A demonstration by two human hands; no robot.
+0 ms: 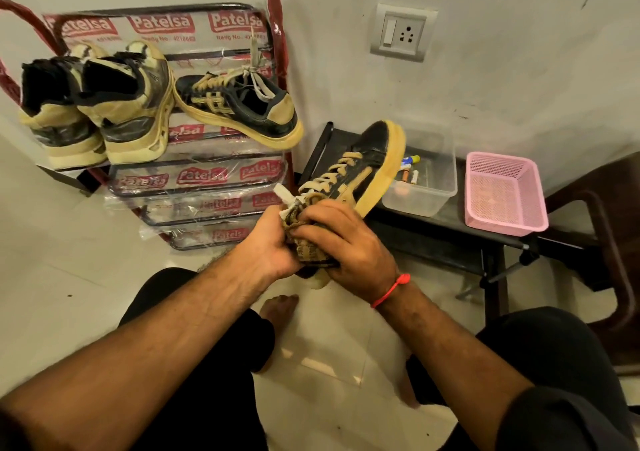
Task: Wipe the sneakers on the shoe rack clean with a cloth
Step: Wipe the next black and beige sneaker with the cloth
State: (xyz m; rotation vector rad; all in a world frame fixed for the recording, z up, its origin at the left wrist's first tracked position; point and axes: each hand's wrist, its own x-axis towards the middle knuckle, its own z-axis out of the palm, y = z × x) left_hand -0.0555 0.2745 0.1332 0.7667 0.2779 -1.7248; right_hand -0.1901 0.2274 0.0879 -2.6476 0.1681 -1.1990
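Pale floor tiles and a white wall frame the scene. At centre, the right hand (pixel 349 243) presses a checked cloth (pixel 306 243) against the heel end of a black sneaker (pixel 363 166), fingers curled round both; the left hand (pixel 270 243) grips the cloth and shoe from the other side. Upper left, the shoe rack (pixel 277 18) bears three more sneakers (pixel 239 104).

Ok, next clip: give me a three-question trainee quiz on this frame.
1. True or false: the held sneaker rests on the shoe rack.
2. How many sneakers sit on the rack's top shelf?
3. What stands right of the clear tub on the black table? A) pink basket B) bucket C) cloth

Key: 1 false, both the left hand and right hand grip it off the rack. 2 three. 3 A.
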